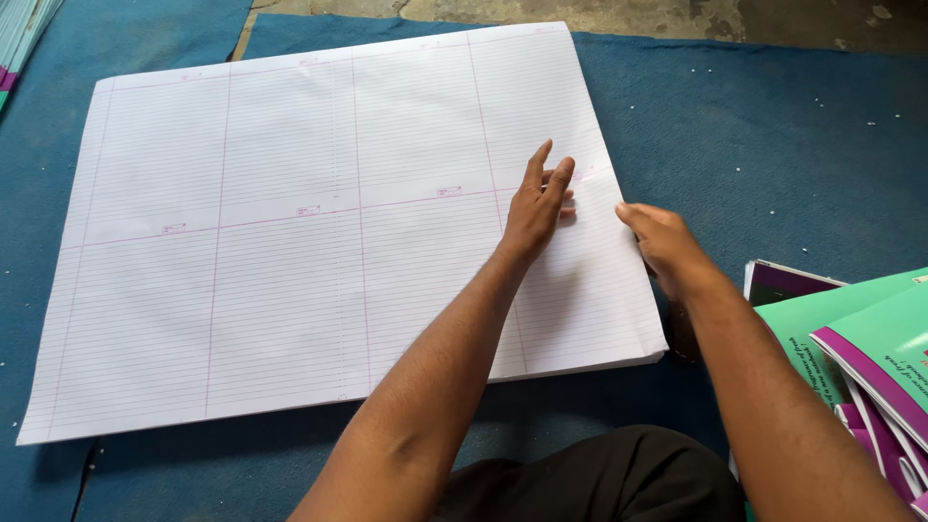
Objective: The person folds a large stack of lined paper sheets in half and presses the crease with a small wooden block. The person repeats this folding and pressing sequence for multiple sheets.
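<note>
- Head view: we look down at a large stack of white ruled paper sheets lying flat on a blue floor mat.
- The sheets carry fine grey lines and pink rules that split the top sheet into panels.
- Our left hand lies open on the top sheet near its right side, fingers stretched out and slightly spread, palm down, gripping nothing.
- Our right hand sits at the right edge of the stack, just beside the left hand. Its fingers touch the edge of the paper; we cannot tell whether they pinch a sheet or merely rest there.
- To the right, well apart from the hands, lies a pile of green and purple booklet covers on the mat.
- At the top left corner, the edge of another pile of pale sheets shows.
- Along the top, bare concrete floor shows beyond the mat.
- Our dark-clothed knee shows at the bottom.
</note>
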